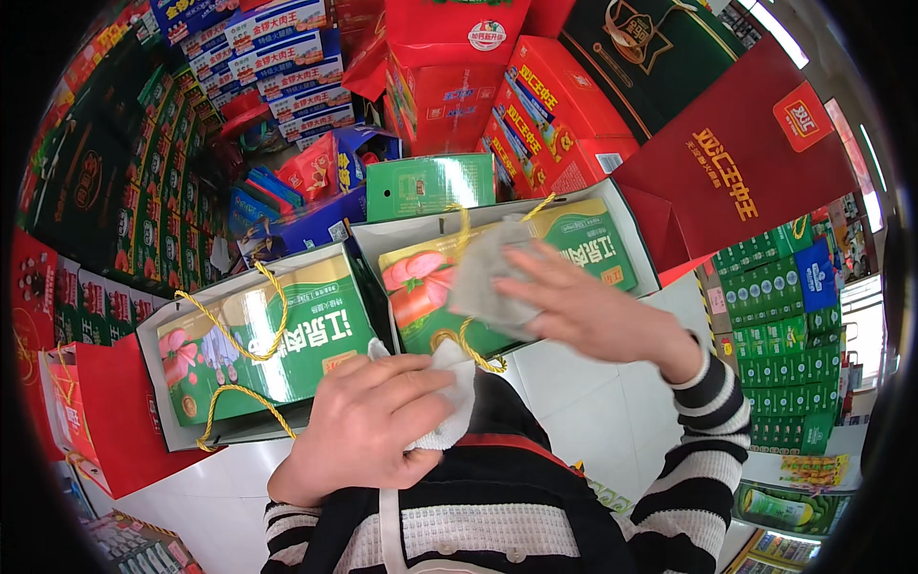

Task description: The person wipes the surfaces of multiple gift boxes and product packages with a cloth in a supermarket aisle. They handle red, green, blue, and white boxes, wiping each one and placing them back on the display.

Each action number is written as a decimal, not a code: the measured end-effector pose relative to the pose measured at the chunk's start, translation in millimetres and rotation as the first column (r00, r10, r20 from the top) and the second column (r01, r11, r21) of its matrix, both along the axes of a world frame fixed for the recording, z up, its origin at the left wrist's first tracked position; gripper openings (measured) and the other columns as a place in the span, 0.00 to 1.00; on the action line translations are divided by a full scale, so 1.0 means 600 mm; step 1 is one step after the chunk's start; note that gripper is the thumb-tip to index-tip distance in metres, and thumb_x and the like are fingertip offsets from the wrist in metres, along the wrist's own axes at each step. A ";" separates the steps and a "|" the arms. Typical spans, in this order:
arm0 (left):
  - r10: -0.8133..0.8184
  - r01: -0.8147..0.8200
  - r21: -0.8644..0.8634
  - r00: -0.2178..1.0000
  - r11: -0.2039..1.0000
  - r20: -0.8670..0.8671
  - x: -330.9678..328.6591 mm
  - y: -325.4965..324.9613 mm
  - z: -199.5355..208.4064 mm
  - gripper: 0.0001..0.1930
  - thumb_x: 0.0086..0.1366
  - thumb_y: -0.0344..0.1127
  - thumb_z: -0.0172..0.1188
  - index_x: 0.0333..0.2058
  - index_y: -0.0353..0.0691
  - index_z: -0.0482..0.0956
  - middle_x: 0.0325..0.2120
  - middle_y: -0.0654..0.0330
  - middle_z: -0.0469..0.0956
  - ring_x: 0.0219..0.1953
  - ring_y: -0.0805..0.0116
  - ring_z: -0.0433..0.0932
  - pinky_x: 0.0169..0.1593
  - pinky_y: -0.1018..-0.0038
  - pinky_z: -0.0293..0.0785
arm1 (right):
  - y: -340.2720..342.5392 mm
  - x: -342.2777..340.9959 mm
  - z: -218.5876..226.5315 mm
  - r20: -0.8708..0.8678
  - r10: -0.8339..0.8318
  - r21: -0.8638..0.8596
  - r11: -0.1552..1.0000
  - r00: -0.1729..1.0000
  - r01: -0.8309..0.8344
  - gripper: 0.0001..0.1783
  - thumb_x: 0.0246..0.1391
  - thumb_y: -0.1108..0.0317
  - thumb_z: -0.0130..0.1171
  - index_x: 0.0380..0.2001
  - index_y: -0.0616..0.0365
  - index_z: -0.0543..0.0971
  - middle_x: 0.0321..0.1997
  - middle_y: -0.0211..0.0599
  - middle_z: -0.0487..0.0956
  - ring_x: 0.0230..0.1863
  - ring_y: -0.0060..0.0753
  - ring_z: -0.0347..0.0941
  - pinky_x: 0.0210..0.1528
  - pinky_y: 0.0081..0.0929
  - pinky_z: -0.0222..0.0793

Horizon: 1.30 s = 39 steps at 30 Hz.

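My left hand is closed on a bunched white cloth, held near the front edges of two open gift bags. Over the right bag, my right hand presses a grey cloth against a green and gold carton with sausage pictures; both hand and cloth are smeared by motion. Part of that carton is hidden beneath them. A similar carton lies in the left bag. Yellow rope handles drape across the left carton, and others hang by the right one.
Behind the bags stands a small green box, with red cartons and stacked blue-and-white boxes beyond. A large dark red bag leans at the right. Another red bag stands at the left. Green cartons fill a stack at far right.
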<state>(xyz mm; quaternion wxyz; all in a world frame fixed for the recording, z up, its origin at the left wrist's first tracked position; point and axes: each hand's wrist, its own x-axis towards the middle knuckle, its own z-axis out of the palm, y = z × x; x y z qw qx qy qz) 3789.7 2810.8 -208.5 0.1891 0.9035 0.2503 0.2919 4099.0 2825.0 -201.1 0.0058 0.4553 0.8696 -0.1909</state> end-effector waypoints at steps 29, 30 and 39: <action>0.070 -0.030 0.241 0.985 0.970 -0.160 0.030 -0.037 -0.017 0.09 0.43 0.36 0.65 0.27 0.52 0.78 0.34 0.72 0.80 0.33 0.73 0.75 0.32 0.73 0.60 | 0.002 -0.108 -0.037 -0.391 0.252 0.019 0.964 0.885 -0.266 0.15 0.44 0.80 0.60 0.38 0.54 0.80 0.44 0.37 0.71 0.50 0.45 0.70 0.49 0.36 0.71; 0.076 -0.035 0.243 0.984 0.969 -0.161 0.030 -0.038 -0.017 0.09 0.43 0.36 0.65 0.27 0.52 0.78 0.33 0.72 0.80 0.33 0.73 0.75 0.32 0.73 0.60 | -0.001 -0.106 -0.041 -0.377 0.232 0.011 0.969 0.897 -0.246 0.16 0.44 0.81 0.60 0.39 0.54 0.80 0.45 0.37 0.71 0.51 0.44 0.70 0.49 0.36 0.71; 0.097 -0.084 0.247 0.994 0.965 -0.044 0.022 -0.033 -0.029 0.10 0.45 0.35 0.62 0.31 0.49 0.79 0.34 0.71 0.79 0.32 0.73 0.74 0.31 0.74 0.61 | 0.007 0.074 0.023 -0.054 -0.389 0.035 0.920 0.920 0.391 0.18 0.36 0.88 0.55 0.35 0.63 0.76 0.39 0.45 0.72 0.44 0.52 0.73 0.46 0.34 0.70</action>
